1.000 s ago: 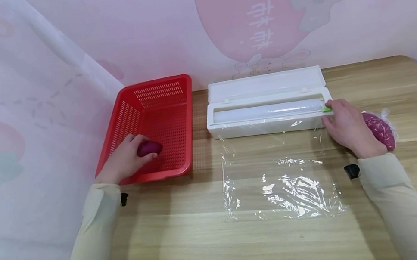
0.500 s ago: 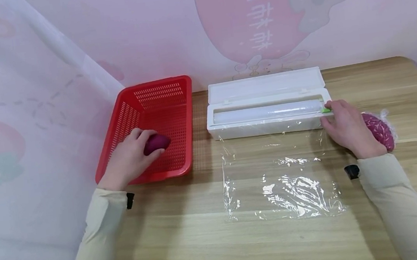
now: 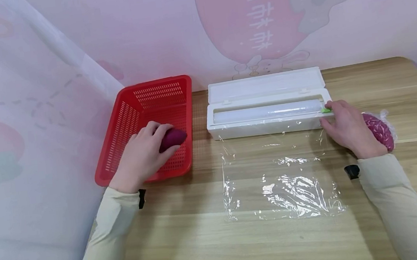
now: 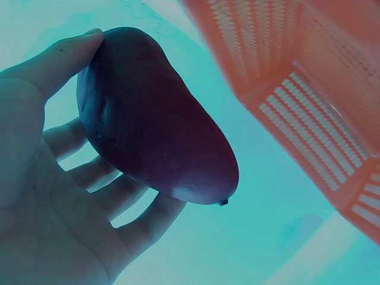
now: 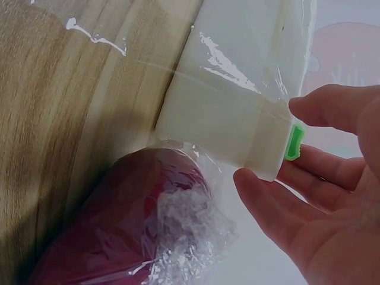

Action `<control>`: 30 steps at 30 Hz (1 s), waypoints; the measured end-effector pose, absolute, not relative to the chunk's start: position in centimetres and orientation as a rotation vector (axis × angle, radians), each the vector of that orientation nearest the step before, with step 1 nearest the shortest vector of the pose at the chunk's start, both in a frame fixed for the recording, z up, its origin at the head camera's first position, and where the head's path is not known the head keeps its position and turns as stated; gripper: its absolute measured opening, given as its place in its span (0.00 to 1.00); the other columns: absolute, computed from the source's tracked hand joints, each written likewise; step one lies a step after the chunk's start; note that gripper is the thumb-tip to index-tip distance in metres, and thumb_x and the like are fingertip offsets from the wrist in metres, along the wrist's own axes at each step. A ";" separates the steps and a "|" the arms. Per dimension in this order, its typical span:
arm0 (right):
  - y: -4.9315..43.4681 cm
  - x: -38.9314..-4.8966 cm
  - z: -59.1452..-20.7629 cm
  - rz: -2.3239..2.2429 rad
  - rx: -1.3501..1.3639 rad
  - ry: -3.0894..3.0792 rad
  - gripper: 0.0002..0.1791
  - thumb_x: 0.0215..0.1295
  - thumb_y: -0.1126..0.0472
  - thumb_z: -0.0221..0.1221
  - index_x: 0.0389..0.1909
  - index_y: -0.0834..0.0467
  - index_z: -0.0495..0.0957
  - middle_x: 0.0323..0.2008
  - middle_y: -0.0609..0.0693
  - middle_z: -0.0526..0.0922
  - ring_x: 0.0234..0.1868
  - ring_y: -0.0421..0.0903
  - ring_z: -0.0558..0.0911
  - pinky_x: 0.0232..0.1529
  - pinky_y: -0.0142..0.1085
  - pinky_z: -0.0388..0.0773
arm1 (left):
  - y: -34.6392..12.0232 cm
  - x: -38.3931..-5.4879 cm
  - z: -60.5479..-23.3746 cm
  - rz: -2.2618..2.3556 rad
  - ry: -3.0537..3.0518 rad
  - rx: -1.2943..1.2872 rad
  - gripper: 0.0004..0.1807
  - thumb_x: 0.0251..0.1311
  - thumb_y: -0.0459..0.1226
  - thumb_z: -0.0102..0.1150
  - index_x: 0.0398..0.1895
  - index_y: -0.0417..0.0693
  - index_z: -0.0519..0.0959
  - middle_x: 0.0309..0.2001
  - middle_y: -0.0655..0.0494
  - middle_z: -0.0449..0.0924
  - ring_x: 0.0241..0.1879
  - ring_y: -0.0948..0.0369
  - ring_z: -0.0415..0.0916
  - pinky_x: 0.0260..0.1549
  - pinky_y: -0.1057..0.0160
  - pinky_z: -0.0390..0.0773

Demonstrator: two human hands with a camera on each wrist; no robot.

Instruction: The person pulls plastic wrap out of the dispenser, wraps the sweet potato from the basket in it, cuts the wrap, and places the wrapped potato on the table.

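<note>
In the head view, my left hand (image 3: 143,155) grips a dark purple, mango-shaped fruit (image 3: 172,139) over the right part of a red basket (image 3: 190,119). Seen from the left wrist, the fruit (image 4: 154,124) is smooth, with a small dark nub at its lower end; thumb and fingers curl round it. A white cling film box (image 3: 267,128) stands with its lid raised and a roll (image 3: 266,111) inside. My right hand (image 3: 349,128) holds its right end, thumb low on the front, fingertips by a green slider (image 5: 294,142). Clear film (image 3: 294,189) lies drawn out over the table.
A second purple fruit (image 3: 379,130), wrapped in film, lies just right of my right hand on the wooden table (image 3: 208,251). A printed pink sheet (image 3: 165,31) hangs along the back and left sides.
My left hand has moved right across the red basket, carrying the purple fruit toward the basket's right rim. The right hand keeps its place at the box end.
</note>
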State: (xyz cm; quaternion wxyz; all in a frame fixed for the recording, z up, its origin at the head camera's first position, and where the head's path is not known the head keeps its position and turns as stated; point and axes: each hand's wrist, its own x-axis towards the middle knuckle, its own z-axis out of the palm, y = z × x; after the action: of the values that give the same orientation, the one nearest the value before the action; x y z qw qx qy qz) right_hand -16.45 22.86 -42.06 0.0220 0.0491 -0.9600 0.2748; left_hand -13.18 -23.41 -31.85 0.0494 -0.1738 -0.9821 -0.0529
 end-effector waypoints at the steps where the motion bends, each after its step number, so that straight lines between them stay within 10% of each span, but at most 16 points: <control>1: 22.9 -16.4 -42.1 0.852 0.151 -2.975 0.28 0.67 0.62 0.53 0.62 0.76 0.63 0.55 0.77 0.68 0.54 0.73 0.70 0.57 0.64 0.66 | -23.1 -13.1 -31.8 -0.152 -2.983 -0.543 0.33 0.50 0.47 0.71 0.59 0.47 0.72 0.51 0.46 0.74 0.44 0.50 0.75 0.42 0.50 0.77; 30: 22.9 -16.5 -41.9 0.859 0.174 -2.938 0.28 0.66 0.63 0.53 0.60 0.77 0.64 0.54 0.77 0.69 0.51 0.71 0.72 0.55 0.64 0.67 | -14.2 -13.2 -34.2 -0.042 -2.786 -1.006 0.24 0.60 0.53 0.61 0.55 0.52 0.74 0.45 0.53 0.75 0.41 0.57 0.75 0.36 0.58 0.75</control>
State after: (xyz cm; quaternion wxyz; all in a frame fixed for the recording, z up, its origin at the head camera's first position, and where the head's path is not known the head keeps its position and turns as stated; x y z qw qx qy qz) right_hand -16.47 22.92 -41.92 0.0378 0.0568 -0.9576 0.2799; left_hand -13.23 -14.20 -34.19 0.0894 -0.3383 -0.9367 -0.0141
